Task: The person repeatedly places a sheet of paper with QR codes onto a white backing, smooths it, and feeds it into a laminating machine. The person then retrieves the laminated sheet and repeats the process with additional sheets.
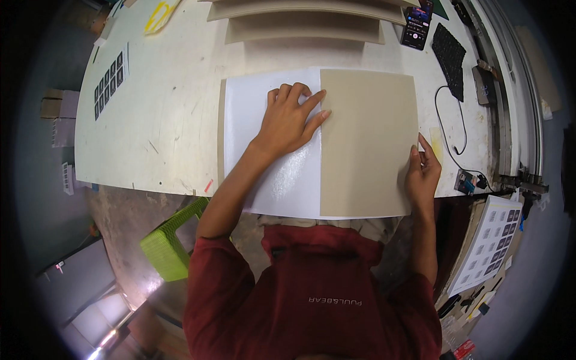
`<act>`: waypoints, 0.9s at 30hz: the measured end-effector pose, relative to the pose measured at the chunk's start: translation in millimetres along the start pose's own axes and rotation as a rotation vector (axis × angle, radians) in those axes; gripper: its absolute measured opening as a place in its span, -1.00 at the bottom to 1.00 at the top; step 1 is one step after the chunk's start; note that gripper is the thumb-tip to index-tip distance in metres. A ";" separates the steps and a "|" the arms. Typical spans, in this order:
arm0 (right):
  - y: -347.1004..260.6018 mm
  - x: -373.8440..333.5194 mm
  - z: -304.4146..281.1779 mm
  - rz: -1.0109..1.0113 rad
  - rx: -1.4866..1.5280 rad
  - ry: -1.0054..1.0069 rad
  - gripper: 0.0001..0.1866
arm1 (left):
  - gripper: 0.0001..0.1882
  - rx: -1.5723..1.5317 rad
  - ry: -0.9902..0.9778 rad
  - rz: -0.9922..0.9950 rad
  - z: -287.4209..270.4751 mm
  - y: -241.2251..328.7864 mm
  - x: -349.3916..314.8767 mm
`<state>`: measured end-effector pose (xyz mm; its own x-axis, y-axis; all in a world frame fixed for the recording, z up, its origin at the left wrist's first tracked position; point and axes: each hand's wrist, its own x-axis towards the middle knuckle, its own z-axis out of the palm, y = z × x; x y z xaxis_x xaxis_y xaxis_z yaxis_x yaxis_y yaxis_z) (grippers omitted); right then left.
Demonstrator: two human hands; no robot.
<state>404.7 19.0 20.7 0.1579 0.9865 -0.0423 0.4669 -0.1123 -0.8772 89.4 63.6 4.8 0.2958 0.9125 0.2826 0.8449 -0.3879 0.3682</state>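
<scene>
A beige cardboard sheet (pixel 369 144) lies in front of me at the table's near edge. Beside it, on the left, is a glossy white sheet (pixel 252 108), with a thin beige strip showing along its far left side. My left hand (pixel 287 123) rests on the white sheet, fingers apart, its thumb and index fingertips at the seam between white and beige. At the beige sheet's right edge, my right hand (pixel 423 174) is closed, its thumb and fingers pinching that edge; the fingers underneath are partly hidden.
Large beige boards (pixel 306 27) are stacked at the back. A phone (pixel 417 27), a black textured piece (pixel 449 57) and a cable (pixel 441 120) lie at right, near a metal rail (pixel 519 90). Left stands a printed sheet (pixel 112 81); below the table, a green stool (pixel 168 246).
</scene>
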 end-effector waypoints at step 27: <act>-22.5 -34.6 13.8 -0.464 -0.767 0.121 -0.60 | 0.12 0.145 -0.204 -0.013 -13.6 13.5 8.1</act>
<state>376.8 -11.0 35.3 -0.1204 0.9381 0.3246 0.9513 0.2025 -0.2323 97.2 64.0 24.2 0.3556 0.9305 0.0881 0.9002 -0.3663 0.2356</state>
